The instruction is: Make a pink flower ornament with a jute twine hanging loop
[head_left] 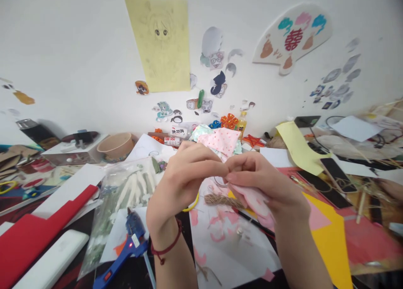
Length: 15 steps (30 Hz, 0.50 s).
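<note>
In the head view, my left hand and my right hand meet at the fingertips above the middle of the desk. A soft pink piece with reddish spots, apparently cloth, hangs beneath my right fingers, which are closed on it. My left thumb and forefinger are pinched against the right fingertips; whatever they grip is too small to make out. Below lie a bundle of brown twine and a white sheet strewn with pink scraps. Behind the hands sits pink dotted fabric.
A blue glue gun with a lit red light lies left of my wrist, beside a plastic bag of green and white material. Red card and a white box fill the left. Phones and yellow paper lie right.
</note>
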Tool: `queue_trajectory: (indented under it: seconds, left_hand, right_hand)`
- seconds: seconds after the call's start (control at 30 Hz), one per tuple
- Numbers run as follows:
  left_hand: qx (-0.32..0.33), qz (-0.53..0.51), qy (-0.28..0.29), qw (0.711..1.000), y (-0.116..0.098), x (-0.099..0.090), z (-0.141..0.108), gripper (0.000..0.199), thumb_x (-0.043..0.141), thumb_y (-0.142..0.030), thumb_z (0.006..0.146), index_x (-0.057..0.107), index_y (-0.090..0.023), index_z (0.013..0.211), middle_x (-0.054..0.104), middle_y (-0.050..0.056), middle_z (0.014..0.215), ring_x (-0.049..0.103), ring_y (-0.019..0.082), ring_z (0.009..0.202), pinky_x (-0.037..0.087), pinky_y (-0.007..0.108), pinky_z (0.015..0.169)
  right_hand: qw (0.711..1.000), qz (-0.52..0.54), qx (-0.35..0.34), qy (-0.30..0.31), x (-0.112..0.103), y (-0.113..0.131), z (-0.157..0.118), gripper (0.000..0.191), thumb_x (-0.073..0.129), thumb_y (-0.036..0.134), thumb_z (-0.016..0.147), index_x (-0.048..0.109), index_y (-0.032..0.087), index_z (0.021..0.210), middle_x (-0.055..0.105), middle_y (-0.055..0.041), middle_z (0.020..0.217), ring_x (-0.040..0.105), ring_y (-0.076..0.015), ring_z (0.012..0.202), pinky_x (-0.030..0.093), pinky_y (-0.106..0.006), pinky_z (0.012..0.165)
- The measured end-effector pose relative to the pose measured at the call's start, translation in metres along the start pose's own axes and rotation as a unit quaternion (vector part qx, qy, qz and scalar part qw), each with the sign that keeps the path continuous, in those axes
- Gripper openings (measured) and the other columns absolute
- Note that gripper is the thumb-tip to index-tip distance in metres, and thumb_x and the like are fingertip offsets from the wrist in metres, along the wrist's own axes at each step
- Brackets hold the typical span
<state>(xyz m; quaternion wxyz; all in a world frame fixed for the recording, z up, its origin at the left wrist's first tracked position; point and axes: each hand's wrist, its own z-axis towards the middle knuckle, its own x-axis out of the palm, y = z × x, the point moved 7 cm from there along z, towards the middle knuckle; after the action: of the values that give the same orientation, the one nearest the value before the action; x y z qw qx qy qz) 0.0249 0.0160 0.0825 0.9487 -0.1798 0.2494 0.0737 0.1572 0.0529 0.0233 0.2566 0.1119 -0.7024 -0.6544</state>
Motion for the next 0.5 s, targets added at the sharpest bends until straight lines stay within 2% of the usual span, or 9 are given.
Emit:
queue_trajectory:
  seconds: [0.13, 0.23, 0.37, 0.5]
  left_hand:
    - [-0.021, -0.004, 0.002, 1.000, 0.005, 0.002, 0.001, 0.033, 0.042, -0.002, 0.094, 0.068, -0.020, 0.085, 0.069, 0.002, 0.085, 0.058, 0.014, 0.079, 0.041, 0.034, 0.076]
    - [-0.023, 0.001, 0.002, 1.000, 0.003, 0.003, 0.000, 0.032, 0.042, -0.004, 0.095, 0.067, -0.020, 0.083, 0.068, 0.003, 0.083, 0.057, 0.015, 0.077, 0.041, 0.034, 0.074]
    - [0.018, 0.014, -0.001, 1.000, -0.014, -0.001, 0.000, 0.031, 0.042, -0.008, 0.097, 0.067, -0.020, 0.083, 0.070, 0.003, 0.082, 0.057, 0.015, 0.075, 0.038, 0.038, 0.075]
    - [0.027, 0.026, 0.005, 0.999, -0.032, -0.005, -0.001, 0.033, 0.040, -0.020, 0.102, 0.067, -0.020, 0.083, 0.071, 0.005, 0.084, 0.058, 0.018, 0.075, 0.040, 0.040, 0.074]
  right_hand:
    - [1.000, -0.005, 0.013, -0.007, -0.004, -0.001, 0.004, 0.021, 0.090, 0.023, 0.063, 0.075, 0.014, 0.075, 0.062, 0.0030, 0.053, 0.051, -0.0070, 0.043, 0.033, -0.019, 0.040]
    - [1.000, -0.021, 0.012, -0.004, -0.004, 0.000, 0.002, 0.021, 0.090, 0.022, 0.062, 0.075, 0.014, 0.073, 0.058, 0.0036, 0.052, 0.045, -0.0057, 0.044, 0.029, -0.018, 0.041]
    - [0.999, -0.045, -0.017, 0.019, 0.002, 0.007, -0.007, 0.017, 0.089, 0.018, 0.061, 0.075, 0.014, 0.070, 0.051, 0.0054, 0.051, 0.037, -0.0049, 0.047, 0.024, -0.018, 0.043]
    - [0.996, -0.058, -0.041, 0.051, 0.011, 0.010, -0.018, 0.016, 0.087, 0.020, 0.063, 0.075, 0.015, 0.071, 0.050, 0.0051, 0.052, 0.036, -0.0057, 0.049, 0.025, -0.020, 0.044]
